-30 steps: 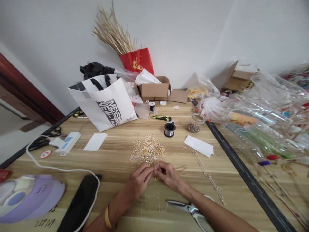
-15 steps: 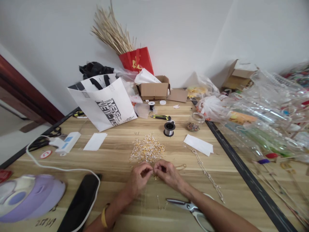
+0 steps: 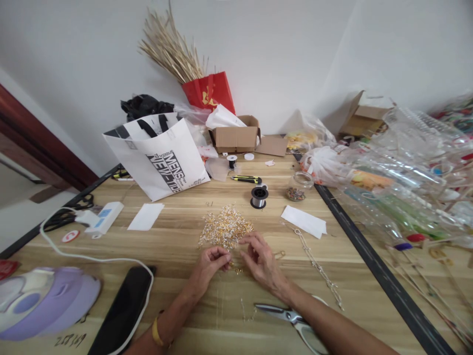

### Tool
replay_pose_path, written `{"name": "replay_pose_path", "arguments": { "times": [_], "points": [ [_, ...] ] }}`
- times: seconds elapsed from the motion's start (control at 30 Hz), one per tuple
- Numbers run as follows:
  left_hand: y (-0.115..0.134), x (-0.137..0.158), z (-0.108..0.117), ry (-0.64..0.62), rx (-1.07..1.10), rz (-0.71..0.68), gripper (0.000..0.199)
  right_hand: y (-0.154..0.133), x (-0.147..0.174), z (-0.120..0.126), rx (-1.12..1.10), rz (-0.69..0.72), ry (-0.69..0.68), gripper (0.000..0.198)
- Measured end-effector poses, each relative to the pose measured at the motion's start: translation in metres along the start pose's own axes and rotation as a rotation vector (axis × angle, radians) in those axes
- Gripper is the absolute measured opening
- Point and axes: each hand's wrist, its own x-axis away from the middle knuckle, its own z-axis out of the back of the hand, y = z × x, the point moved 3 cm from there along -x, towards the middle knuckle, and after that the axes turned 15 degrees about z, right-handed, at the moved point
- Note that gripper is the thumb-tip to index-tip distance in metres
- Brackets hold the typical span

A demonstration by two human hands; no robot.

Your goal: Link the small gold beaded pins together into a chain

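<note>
On the wooden table a heap of small gold and clear beads [image 3: 226,227] lies just beyond both hands. My left hand [image 3: 211,264] is pinched, and a thin wire seems to trail from it toward me. A few gold beads [image 3: 235,268] hang or lie beside its fingertips; which of the two I cannot tell. My right hand [image 3: 260,259] has its fingers apart at the heap's near right edge, with nothing visible between them. Scissors [image 3: 288,313] lie under my right forearm. To the right rests a beaded strand [image 3: 320,268], and a gold safety pin [image 3: 280,255] is near my right hand.
Beyond the heap are a wire spool [image 3: 258,198], a yellow-black cutter [image 3: 246,179] and a glass jar of beads [image 3: 297,187]. A white paper bag [image 3: 158,158] stands back left. A white cable [image 3: 111,259] crosses a dark phone-like slab [image 3: 120,310]. Plastic bottles [image 3: 391,182] crowd the right.
My hands were together with fingertips meeting. Now they are apart: the right has opened and shifted slightly toward the bead heap, the left has moved slightly left, still pinched.
</note>
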Motion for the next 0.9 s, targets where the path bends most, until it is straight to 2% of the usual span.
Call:
{"name": "replay_pose_path", "arguments": {
  "times": [0.27,0.37,0.63,0.8,0.9],
  "points": [
    [-0.009,-0.007,0.004,-0.036,0.084,-0.006,0.021,-0.005,0.003,-0.009,0.001,0.004,-0.21,0.016],
    [-0.011,-0.008,0.003,-0.071,0.095,-0.004,0.021,-0.002,0.005,-0.012,0.003,-0.009,-0.247,0.007],
    [-0.01,-0.007,0.003,-0.051,0.104,0.017,0.023,0.0,0.005,-0.012,-0.007,-0.004,-0.217,0.007],
    [-0.011,-0.007,0.004,-0.031,0.106,0.013,0.024,-0.006,0.003,-0.004,0.017,0.048,-0.086,0.038],
    [-0.011,-0.008,0.005,-0.03,0.12,0.018,0.024,-0.011,0.004,-0.001,0.116,0.112,-0.105,0.035]
  ]
}}
